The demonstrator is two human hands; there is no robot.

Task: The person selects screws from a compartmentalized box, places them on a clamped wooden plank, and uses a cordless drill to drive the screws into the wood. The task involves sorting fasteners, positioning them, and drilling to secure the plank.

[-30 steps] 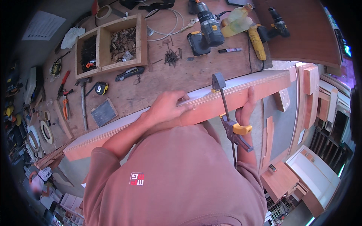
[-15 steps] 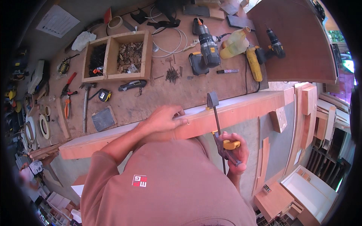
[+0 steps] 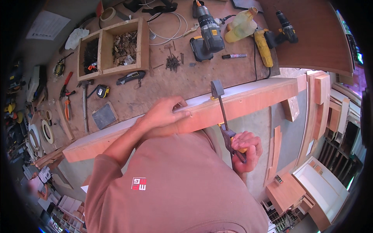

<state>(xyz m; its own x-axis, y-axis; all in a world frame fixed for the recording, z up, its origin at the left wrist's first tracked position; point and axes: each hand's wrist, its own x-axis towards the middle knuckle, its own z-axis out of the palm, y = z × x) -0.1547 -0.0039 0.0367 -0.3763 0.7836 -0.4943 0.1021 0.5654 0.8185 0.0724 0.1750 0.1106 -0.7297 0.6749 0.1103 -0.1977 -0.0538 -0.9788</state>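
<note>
A long wooden board point(image 3: 210, 117) with a white top face and a plywood-like edge lies along the near side of the workbench, against my body. My left hand point(image 3: 165, 112) rests over it, thumb and forefinger apart; its other fingers are mostly hidden. A bar clamp point(image 3: 222, 106) straddles the board to the right of that hand, its upper jaw on the white face and its lower jaw under the edge. Below the board, my right hand point(image 3: 246, 149) is closed round the clamp's yellow and dark handle, fingers wrapped over it.
On the bench point(image 3: 163, 85) are a divided wooden box point(image 3: 101, 54), a pile of screws point(image 3: 173, 62), a cordless drill point(image 3: 210, 33), a marker point(image 3: 234, 56), a yellow bottle point(image 3: 241, 27), a hammer point(image 3: 85, 105) and a tape measure point(image 3: 102, 91). Another person point(image 3: 37, 182) is at far left.
My right hand's fingers have gone from loosely spread to wrapped round the clamp's handle. My left hand keeps its place on the board. The whole view has shifted slightly.
</note>
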